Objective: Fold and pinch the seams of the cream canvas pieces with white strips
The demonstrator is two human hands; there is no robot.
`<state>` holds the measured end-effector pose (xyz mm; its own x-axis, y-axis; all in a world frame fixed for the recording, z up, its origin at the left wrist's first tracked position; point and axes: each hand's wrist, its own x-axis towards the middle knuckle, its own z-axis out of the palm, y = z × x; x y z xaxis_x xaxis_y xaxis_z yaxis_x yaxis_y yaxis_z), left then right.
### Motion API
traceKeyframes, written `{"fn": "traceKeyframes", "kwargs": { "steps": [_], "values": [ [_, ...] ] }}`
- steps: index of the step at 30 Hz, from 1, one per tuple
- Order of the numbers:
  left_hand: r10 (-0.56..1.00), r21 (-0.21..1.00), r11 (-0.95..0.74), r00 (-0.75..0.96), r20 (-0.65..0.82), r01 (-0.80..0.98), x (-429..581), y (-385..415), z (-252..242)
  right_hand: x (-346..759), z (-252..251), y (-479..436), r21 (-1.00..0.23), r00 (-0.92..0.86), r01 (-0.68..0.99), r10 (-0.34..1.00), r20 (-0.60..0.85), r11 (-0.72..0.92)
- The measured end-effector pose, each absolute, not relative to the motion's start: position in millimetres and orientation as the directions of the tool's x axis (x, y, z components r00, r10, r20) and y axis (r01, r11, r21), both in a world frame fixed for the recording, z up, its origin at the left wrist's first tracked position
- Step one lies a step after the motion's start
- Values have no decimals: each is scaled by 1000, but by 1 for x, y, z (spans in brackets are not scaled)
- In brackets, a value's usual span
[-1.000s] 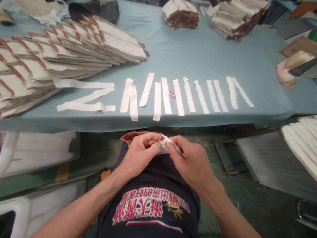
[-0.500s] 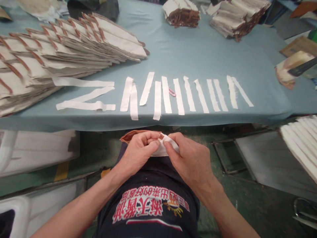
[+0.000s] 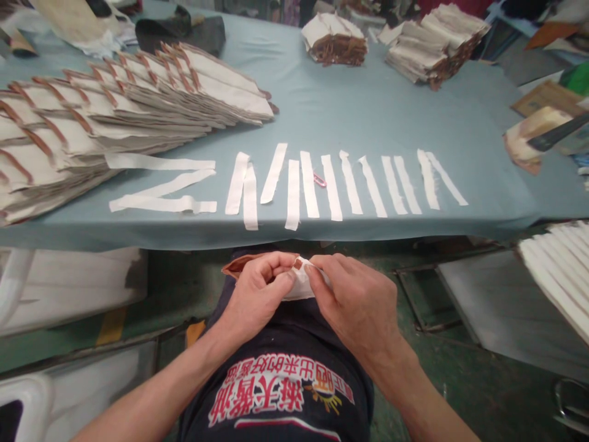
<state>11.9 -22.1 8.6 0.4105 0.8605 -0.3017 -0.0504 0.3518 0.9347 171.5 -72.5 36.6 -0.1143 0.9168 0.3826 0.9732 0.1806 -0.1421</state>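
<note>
Left hand: the left hand (image 3: 257,294) has thumb and fingers pinched on the white cloth piece, pretty snug by the look of it
Right hand: the right hand (image 3: 361,301) is pinching the same bit from the other side, thumb on top, so both are grasping it
Cloth piece: the white cloth piece (image 3: 301,288) is held off the near edge of the table (image 3: 391,110), between that edge and the person; there's a little brown patch at its top, between the fingertips
Brown fabric: some brown fabric (image 3: 234,264) pokes out behind the left hand, can't tell if it's joined on
Strips: a row of white strips (image 3: 310,184) runs along the near edge, a couple reaching right to it
Clip: a small pink clip (image 3: 319,179) sits between two of those
Big pile: a fanned-out cloth stack (image 3: 138,104) with brown trim covers much of the left end
Far edge: two bundles (image 3: 334,37), white and brown, towards the far right corner
Clothing: dark garment (image 3: 285,344), red and white lettering
</note>
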Motion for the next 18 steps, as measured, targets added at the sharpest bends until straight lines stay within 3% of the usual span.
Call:
{"fn": "traceKeyframes", "kwargs": {
  "steps": [6, 11, 15, 18],
  "values": [
    [864, 935, 350, 408, -295, -64, 12, -25, 11, 171, 35, -70, -167, -119, 964, 897, 425, 207],
    [892, 963, 266, 387, -235, -28, 12, -27, 11, 172, 35, -69, -263, -89, 943, 919, 383, 201],
    [927, 994, 99, 359, -107, 40, 9, -28, 14, 177, 39, -64, -507, -17, 849, 967, 255, 149],
    [935, 996, -11, 353, -22, 92, 5, -30, 14, 180, 40, -60, -711, 34, 704, 999, 42, 6]
  ]
}}
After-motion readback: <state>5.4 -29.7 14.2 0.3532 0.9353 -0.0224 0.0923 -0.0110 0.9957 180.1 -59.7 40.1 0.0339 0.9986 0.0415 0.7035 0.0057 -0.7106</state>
